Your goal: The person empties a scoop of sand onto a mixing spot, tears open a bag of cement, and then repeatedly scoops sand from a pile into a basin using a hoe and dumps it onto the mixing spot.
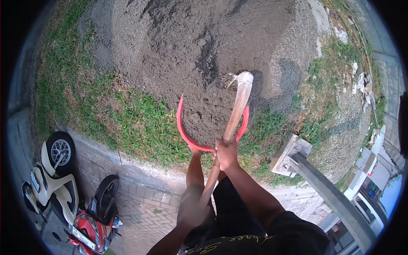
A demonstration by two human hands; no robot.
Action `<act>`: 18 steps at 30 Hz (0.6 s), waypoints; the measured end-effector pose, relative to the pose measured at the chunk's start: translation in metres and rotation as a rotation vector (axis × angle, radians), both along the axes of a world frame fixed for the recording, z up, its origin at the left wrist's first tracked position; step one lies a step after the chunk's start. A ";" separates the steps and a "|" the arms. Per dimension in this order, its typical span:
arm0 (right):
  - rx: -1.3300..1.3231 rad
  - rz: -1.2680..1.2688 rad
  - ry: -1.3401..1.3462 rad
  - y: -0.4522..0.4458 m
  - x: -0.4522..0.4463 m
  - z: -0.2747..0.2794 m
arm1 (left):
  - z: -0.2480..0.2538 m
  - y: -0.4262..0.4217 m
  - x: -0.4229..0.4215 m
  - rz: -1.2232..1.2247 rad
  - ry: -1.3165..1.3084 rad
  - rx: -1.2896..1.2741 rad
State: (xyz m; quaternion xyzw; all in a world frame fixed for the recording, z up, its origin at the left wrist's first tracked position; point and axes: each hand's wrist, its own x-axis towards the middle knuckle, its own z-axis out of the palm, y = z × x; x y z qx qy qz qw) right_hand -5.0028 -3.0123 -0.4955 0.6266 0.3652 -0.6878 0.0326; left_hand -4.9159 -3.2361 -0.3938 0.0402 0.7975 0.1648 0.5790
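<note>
So the hoe (235, 112) has its head down at the sand pile (170, 42), with the shaft slanting back over a red tub (182, 127) full of sand. Right hand (226, 154) is wrapped snugly around mid-shaft; left hand (193, 214), kinda blurry, grips lower down. Grass (144, 123) around the tub, motorbikes (63, 191) off to the left.

Grass (142, 123), brick paving (142, 219) and parked motorbikes (61, 188) show an outdoor roadside.
</note>
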 end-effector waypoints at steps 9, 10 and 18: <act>0.001 0.013 0.206 0.063 -0.056 0.020 | 0.000 0.052 -0.048 0.087 0.075 0.180; 0.008 0.034 0.201 0.083 -0.072 0.019 | -0.011 0.072 -0.067 0.170 0.000 0.210; 0.165 0.050 0.101 0.142 -0.023 -0.053 | -0.024 0.210 -0.222 0.463 -0.071 0.386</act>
